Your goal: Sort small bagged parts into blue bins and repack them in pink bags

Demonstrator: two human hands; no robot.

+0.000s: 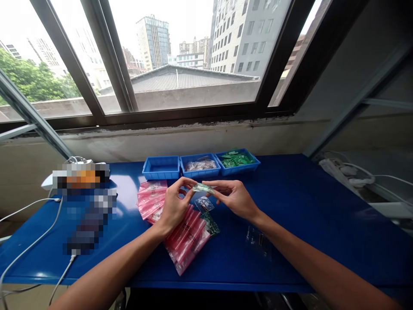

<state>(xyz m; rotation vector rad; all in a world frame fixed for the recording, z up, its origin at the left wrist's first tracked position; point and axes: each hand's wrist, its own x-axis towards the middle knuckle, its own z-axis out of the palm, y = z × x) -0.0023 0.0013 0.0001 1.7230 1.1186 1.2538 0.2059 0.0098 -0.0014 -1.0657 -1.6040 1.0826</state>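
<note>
Between my two hands a small green circuit board is held up above the table, seen nearly edge-on. My left hand pinches its left end between thumb and fingers. At the other end, the fingers of my right hand are closed on it too. Below my left hand, pink plastic bags lie fanned in an overlapping row. A small clear bag with something inside rests under the held board. Another green circuit board lies flat beside the pink bags.
Three blue bins line the back: a left bin, a middle bin with clear bags, and a right bin with green boards. A clear bag lies near my right forearm. White cables and blurred-out objects occupy the left side.
</note>
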